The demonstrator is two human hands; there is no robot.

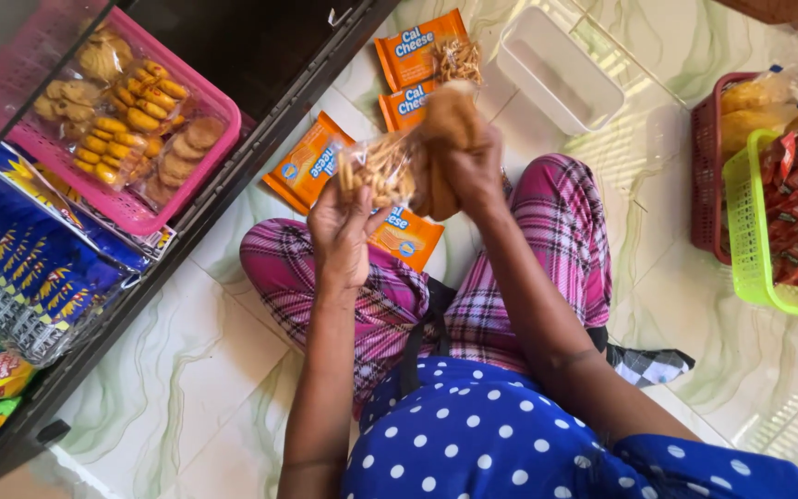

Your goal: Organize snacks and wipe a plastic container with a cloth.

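I sit on a tiled floor in pink plaid trousers and a blue polka-dot top. My left hand grips a clear bag of small pale snack sticks from below. My right hand holds the other end of that same bag, along with a brown bun-like packet above it. Both hands are raised over my lap. Several orange snack packs lie on the floor just beyond my knees.
A dark shelf at left holds a pink basket of biscuit packs and blue packets below. A white tub lies ahead. A lime-green basket of red packs and a dark red basket stand at right.
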